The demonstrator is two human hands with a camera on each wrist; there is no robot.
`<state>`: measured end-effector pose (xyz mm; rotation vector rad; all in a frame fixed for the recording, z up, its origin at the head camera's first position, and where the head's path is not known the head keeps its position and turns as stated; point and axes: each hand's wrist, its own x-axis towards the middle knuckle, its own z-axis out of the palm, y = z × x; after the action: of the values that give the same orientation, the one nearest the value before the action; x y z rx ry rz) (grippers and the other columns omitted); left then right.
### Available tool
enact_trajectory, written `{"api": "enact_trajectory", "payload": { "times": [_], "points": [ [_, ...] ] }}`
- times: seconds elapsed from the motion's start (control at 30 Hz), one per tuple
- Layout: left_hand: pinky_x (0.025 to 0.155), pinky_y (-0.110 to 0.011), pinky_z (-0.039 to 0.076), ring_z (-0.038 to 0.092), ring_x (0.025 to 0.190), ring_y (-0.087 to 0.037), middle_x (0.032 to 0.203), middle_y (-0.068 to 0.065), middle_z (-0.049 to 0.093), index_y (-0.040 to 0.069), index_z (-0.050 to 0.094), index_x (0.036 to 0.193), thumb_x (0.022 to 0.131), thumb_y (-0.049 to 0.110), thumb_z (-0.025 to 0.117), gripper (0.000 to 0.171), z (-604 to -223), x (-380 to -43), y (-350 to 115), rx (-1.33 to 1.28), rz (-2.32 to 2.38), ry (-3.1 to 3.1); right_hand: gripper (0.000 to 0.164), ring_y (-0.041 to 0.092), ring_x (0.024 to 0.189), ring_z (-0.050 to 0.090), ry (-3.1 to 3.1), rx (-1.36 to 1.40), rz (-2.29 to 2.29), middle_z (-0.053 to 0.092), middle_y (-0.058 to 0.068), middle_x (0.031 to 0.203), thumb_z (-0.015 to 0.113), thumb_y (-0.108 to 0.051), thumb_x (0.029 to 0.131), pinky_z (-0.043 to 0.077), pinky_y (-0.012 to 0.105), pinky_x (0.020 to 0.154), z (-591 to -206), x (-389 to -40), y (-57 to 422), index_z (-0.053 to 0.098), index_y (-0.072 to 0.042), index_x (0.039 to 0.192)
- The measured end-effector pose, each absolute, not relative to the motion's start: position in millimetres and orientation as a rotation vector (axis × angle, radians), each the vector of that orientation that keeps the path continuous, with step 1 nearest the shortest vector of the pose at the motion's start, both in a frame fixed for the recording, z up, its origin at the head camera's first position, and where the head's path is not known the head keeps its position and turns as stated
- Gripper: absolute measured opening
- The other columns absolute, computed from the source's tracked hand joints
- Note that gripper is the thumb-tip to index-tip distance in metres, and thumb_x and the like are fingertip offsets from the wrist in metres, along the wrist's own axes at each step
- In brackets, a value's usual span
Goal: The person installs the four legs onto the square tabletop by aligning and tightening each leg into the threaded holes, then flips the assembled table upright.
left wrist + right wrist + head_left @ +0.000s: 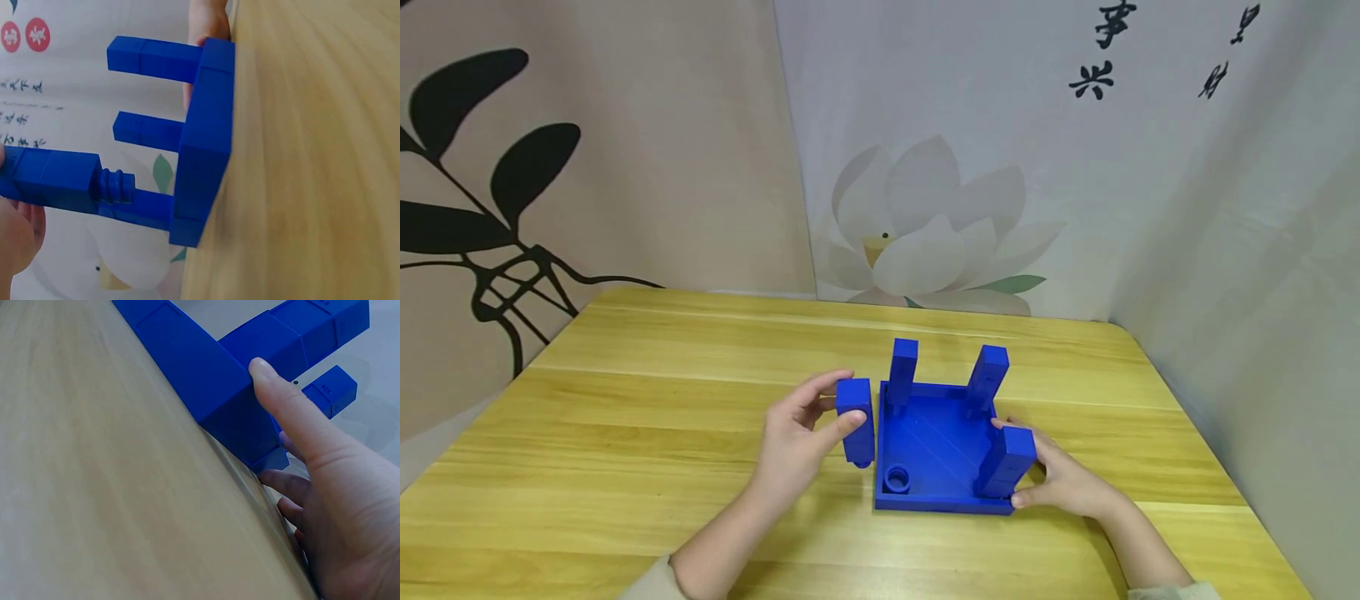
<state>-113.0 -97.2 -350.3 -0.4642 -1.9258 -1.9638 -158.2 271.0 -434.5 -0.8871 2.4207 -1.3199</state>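
My left hand (793, 446) pinches a blue square leg (859, 429) between thumb and fingers, just left of a blue square tabletop (940, 505) lying underside up with a raised rim. From the leg's lower end sticks a ridged threaded stud (117, 187), pointing down and apart from the tabletop. A round socket (897, 480) shows in the near left corner. Three similar legs stand in the other corners: the far left leg (903, 371), far right leg (988, 377) and near right leg (1006, 460). My right hand (1063, 482) grips the tabletop's right side, thumb at the near corner.
Everything stands on a light wooden table (647, 433). Behind it hangs a pale backdrop (700, 167) printed with a lotus, dark leaves and black characters. A fabric wall (1262, 292) runs along the right side.
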Motion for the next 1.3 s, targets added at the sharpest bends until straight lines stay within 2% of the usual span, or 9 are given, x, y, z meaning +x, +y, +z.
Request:
{"api": "enact_trajectory", "payload": {
  "times": [0.23, 0.5, 0.6, 0.8, 1.03, 1.1, 1.3],
  "points": [
    [0.086, -0.032, 0.052, 0.064, 0.089, -0.027, 0.105, -0.011, 0.063, 0.0, 0.064, 0.117, 0.079, -0.003, 0.076, 0.041, -340, -112, -87, -0.486, -2.022, -1.958, 0.095, 0.013, 0.135, 0.025, 2.405, -0.891, -1.332, 0.024, 0.019, 0.152, 0.084, -0.019, 0.073, 0.024, 0.019, 0.104, -434, -157, 270, 0.03, -0.017, 0.151],
    [0.077, -0.031, 0.054, 0.063, 0.09, -0.023, 0.106, -0.006, 0.065, 0.007, 0.067, 0.113, 0.078, 0.005, 0.079, 0.037, -334, -111, -76, -0.461, -2.069, -2.048, 0.095, 0.024, 0.136, 0.024, 2.425, -0.875, -1.32, 0.024, 0.018, 0.152, 0.084, -0.017, 0.071, 0.023, 0.021, 0.104, -434, -157, 271, 0.031, -0.016, 0.151],
    [0.072, -0.03, 0.054, 0.063, 0.09, -0.023, 0.108, -0.005, 0.064, 0.008, 0.068, 0.113, 0.077, 0.004, 0.08, 0.038, -335, -111, -71, -0.465, -2.1, -2.056, 0.095, 0.024, 0.136, 0.024, 2.422, -0.876, -1.325, 0.024, 0.018, 0.152, 0.084, -0.017, 0.071, 0.023, 0.02, 0.104, -434, -157, 272, 0.031, -0.015, 0.15],
    [0.071, -0.03, 0.054, 0.061, 0.09, -0.024, 0.11, -0.006, 0.063, 0.006, 0.068, 0.114, 0.076, 0.004, 0.081, 0.04, -337, -113, -63, -0.475, -2.122, -2.083, 0.095, 0.02, 0.136, 0.024, 2.422, -0.882, -1.324, 0.024, 0.019, 0.152, 0.084, -0.018, 0.072, 0.024, 0.02, 0.103, -435, -157, 272, 0.031, -0.016, 0.15],
    [0.074, -0.03, 0.052, 0.06, 0.088, -0.023, 0.103, -0.006, 0.062, 0.008, 0.069, 0.112, 0.075, 0.004, 0.081, 0.038, -340, -114, -57, -0.47, -2.13, -2.087, 0.096, 0.011, 0.135, 0.024, 2.428, -0.892, -1.325, 0.025, 0.019, 0.152, 0.084, -0.017, 0.071, 0.023, 0.018, 0.103, -436, -158, 272, 0.031, -0.014, 0.15],
    [0.076, -0.032, 0.052, 0.06, 0.087, -0.022, 0.101, -0.006, 0.062, 0.009, 0.069, 0.111, 0.075, 0.003, 0.081, 0.038, -341, -114, -56, -0.469, -2.132, -2.081, 0.096, 0.014, 0.136, 0.024, 2.435, -0.892, -1.32, 0.025, 0.02, 0.152, 0.085, -0.017, 0.07, 0.022, 0.018, 0.103, -436, -158, 272, 0.031, -0.015, 0.15],
    [0.081, -0.039, 0.05, 0.059, 0.085, -0.021, 0.098, -0.005, 0.062, 0.008, 0.069, 0.11, 0.074, 0.004, 0.082, 0.039, -347, -115, -54, -0.469, -2.121, -2.093, 0.096, 0.04, 0.136, 0.02, 2.438, -0.877, -1.311, 0.023, 0.022, 0.152, 0.085, -0.017, 0.07, 0.022, 0.02, 0.104, -436, -159, 272, 0.031, -0.015, 0.15]
  ]
}}
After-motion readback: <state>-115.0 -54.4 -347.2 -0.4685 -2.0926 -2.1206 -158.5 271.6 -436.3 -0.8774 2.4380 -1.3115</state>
